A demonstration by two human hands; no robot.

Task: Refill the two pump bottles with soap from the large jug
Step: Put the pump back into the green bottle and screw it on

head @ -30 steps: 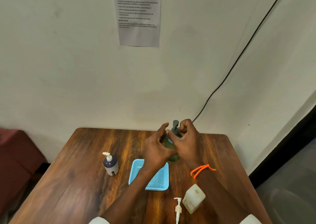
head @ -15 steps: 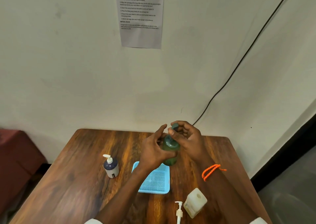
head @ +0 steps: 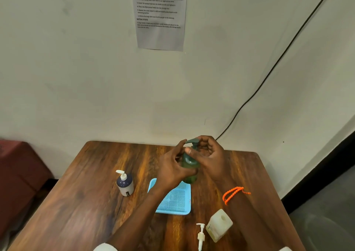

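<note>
A green pump bottle (head: 189, 166) stands upright above the far edge of the blue tray (head: 173, 202). My left hand (head: 171, 166) grips its body from the left. My right hand (head: 209, 154) curls its fingers round the green pump head (head: 194, 142) and neck. A dark blue pump bottle (head: 125, 183) with a white pump stands on the table at the left. The pale square jug (head: 219, 224) sits open at the near right, and a loose white pump (head: 200, 235) lies beside it.
The wooden table (head: 92, 202) is pushed against a white wall with a printed sheet (head: 160, 14) and a black cable (head: 269, 72). A red seat (head: 17, 174) stands left of the table. Dark floor lies to the right.
My right hand has shifted round the pump head, which now points left and shows more. The view has tilted slightly; the bottle stays in my left hand.
</note>
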